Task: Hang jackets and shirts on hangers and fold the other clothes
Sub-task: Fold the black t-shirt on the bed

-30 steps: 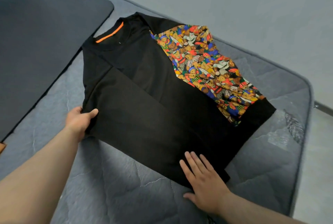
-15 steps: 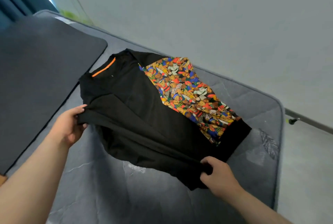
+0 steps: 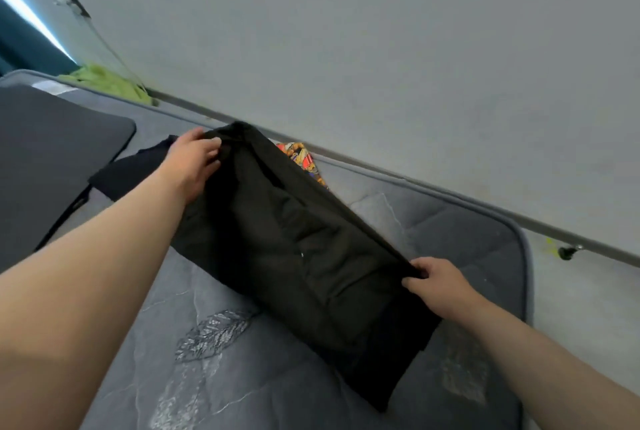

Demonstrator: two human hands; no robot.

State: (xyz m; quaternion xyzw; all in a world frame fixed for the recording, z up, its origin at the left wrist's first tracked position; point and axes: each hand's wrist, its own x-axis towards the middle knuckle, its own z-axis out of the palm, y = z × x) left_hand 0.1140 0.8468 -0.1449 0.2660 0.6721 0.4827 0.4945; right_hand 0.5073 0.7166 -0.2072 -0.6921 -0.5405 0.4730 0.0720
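Garment: black top point(image 3: 298, 249) lies on the mattress point(image 3: 460, 232), near side lifted for folding over.
Left hand point(image 3: 194, 161): grasping the collar-end edge.
Right hand point(image 3: 438, 286): pinching the hem-end edge, keeping the fold taut.

No readable text, labels, brands, numbers or signs appear anywhere.

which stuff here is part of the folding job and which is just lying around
In the job: black shirt, gripped by left hand and right hand; its printed sleeve peeks out behind.
Lying about: dark mat, green cloth, mattress.
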